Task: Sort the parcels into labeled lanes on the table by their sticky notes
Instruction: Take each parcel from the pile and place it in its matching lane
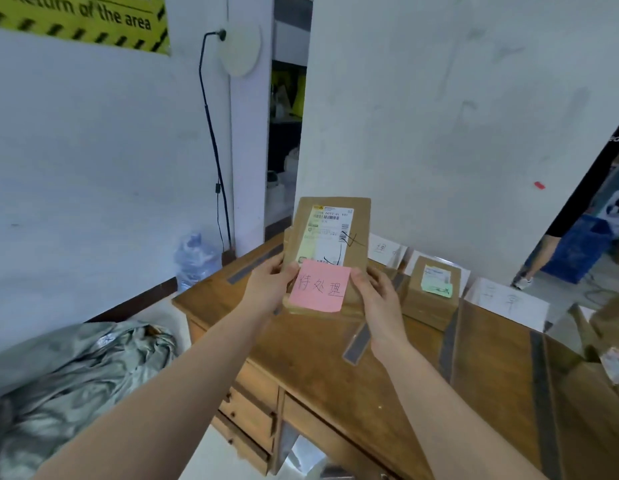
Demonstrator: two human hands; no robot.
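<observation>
Fig.: L hand (270,289) & R hand (380,299) each pinch parcel (330,237) above counter (318,358); read pink note (320,289), match lane card (387,251) before lowering.

White walls (93,150) are rising behind and left of the grip, with a yellow hazard sign (83,19) hanging high on the left. A black cable (211,129) is trailing down the wall toward a water bottle (195,261), left of the grip. Beneath the grip a wooden table (318,358) is standing, and grey sheeting (76,368) is lying heaped low to the left.
</observation>
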